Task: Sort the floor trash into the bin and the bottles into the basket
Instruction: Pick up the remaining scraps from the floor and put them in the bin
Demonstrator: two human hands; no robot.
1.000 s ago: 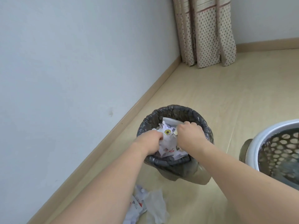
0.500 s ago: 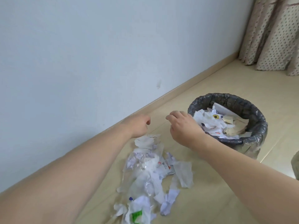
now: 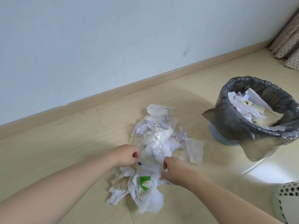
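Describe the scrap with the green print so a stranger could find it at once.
Start at the grey-lined bin by the wall, then look left to the trash pile on the floor. The scrap lies at the pile's near end, between the left hand and right hand. It alone carries a bright green patch; its neighbours are white or clear.

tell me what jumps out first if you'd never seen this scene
A heap of crumpled white paper and clear plastic wrappers lies on the pale wooden floor near the wall. The left hand and right hand hover at its near end, fingers curled. To the right stands a grey lined bin holding paper scraps.
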